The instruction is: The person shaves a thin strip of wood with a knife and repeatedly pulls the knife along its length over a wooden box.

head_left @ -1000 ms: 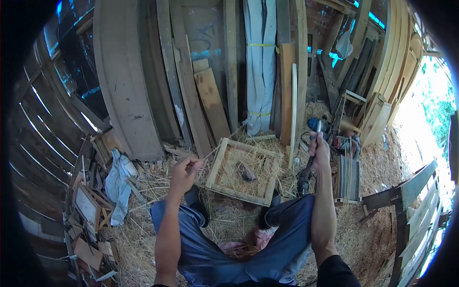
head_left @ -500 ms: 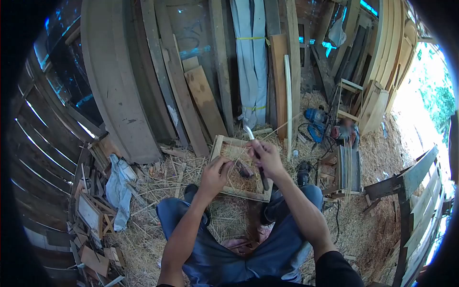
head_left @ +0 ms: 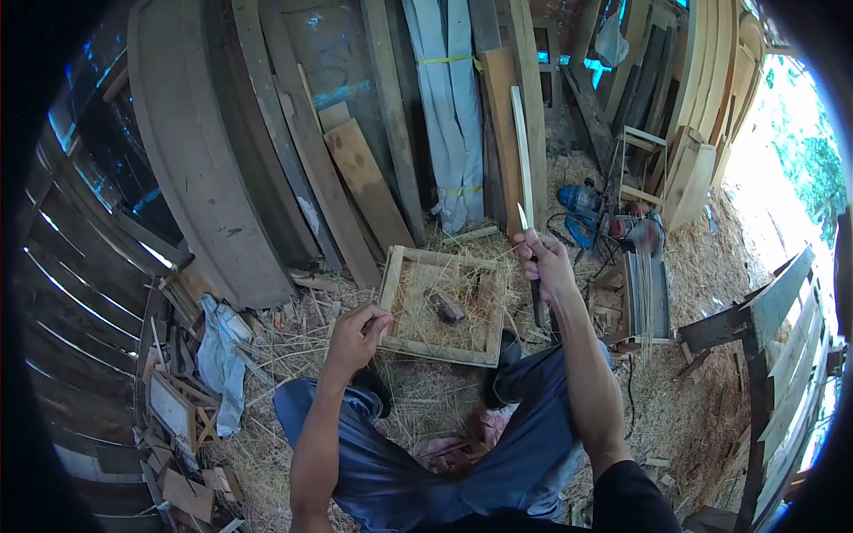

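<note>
My right hand (head_left: 551, 266) is closed around a knife (head_left: 522, 217), its pale, pointed blade standing up above the fist. The long dark handle extends below my fingers. My left hand (head_left: 355, 336) is pinched beside the left rail of a square wooden frame (head_left: 437, 354); whatever lies between the fingertips, if anything, is too small to make out. Inside the frame a dark block (head_left: 447, 307) rests on straw-like shavings. The frame lies on the ground just beyond my feet, with the knife hand to its right.
Tall boards (head_left: 206, 169) and a wrapped pale bundle (head_left: 447, 115) lean at the back. A blue power tool (head_left: 582, 213) lies at the right, near a bench-like stand (head_left: 647, 293) carrying thin strips. Pale cloth (head_left: 222, 360) and wood scraps lie left. Shavings cover the ground.
My hands have moved apart: the right one to the right with the knife, the left one leftward and slightly down. More of the frame's inside and the dark block now shows.
</note>
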`<state>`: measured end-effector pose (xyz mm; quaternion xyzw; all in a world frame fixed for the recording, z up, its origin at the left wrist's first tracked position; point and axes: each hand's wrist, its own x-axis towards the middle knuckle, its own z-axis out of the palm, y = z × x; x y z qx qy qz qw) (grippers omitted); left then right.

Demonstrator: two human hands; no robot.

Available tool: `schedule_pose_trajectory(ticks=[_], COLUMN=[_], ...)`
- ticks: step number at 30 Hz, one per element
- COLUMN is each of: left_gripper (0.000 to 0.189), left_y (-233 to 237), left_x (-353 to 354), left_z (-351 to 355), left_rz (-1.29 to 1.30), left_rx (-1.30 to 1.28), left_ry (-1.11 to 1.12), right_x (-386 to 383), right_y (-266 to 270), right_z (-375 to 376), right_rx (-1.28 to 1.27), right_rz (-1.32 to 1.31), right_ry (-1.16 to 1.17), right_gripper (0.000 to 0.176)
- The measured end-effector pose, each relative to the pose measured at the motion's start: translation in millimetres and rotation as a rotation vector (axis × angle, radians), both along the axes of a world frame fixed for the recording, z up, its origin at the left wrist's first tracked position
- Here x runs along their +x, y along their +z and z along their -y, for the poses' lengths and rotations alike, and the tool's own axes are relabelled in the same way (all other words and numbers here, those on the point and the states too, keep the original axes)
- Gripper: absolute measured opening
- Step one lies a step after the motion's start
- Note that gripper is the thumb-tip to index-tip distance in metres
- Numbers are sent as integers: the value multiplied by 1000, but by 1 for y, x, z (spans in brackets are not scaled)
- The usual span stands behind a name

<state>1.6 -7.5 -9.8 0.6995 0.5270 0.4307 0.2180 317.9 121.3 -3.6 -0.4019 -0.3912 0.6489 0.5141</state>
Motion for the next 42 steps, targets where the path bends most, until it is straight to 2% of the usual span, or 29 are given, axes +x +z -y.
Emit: schedule_pose_trajectory(ticks=[2,4,5,6,8,9,13,15,17,19,22,25,28,29,32,34,36,38,39,40,42], left_gripper=[11,13,14,14,15,15,15,14,14,15,17,18,18,18,17,15,15,16,16,17,17], left_y=[1,-6,-8,-8,-4,-7,-8,-10,-7,-1,-2,11,3,2,4,5,0,-4,-4,-4,-8], left_x=[0,-9,-14,-18,-28,-24,3,15,18,15,1,-3,-5,-5,-5,-5,-18,-25,-27,-28,-13], left_z=[2,0,-1,2,3,0,-10,-13,-16,-15,-17,-11,-12,-11,-9,-8,-6,-3,-2,-3,-9], left_rz=[-6,-29,-52,-53,-11,2,7,9,4,10,14,-53,-61,-61,-5,-74,-69,-66,-1,67,29], left_rx=[-81,-11,55,59,-63,-32,25,26,24,-123,-63,-129,-116,-121,-58,-38,-94,-150,-127,-101,-127], left_ry=[-2,25,48,49,162,155,157,92,47,42,8,8,-15,-16,-27,-48,-30,-3,24,49,112], right_x=[2,8,24,42,55,43,-44,-74,-87,-81,-50,-33,-22,-18,-10,-3,15,48,57,45,14], right_y=[1,5,1,0,-7,-3,16,11,-5,-7,5,13,7,3,8,6,9,6,2,9,17], right_z=[-3,-8,-20,-27,-28,-20,32,51,45,33,16,17,12,6,3,-2,-14,-27,-25,-17,5], right_rx=[-11,-25,-56,23,139,113,84,159,133,89,105,63,89,51,35,44,23,114,218,224,88], right_rz=[21,59,-69,-141,-78,-30,159,209,146,26,-23,-3,-21,-48,-75,-31,-108,-236,-240,-247,34], right_ry=[4,-233,-358,-401,-360,-317,-70,255,246,222,148,148,88,13,13,-13,-356,-499,-397,-390,-187], right_gripper=[32,26,22,21,20,19,28,30,31,31,33,33,38,38,31,30,33,29,27,27,23])
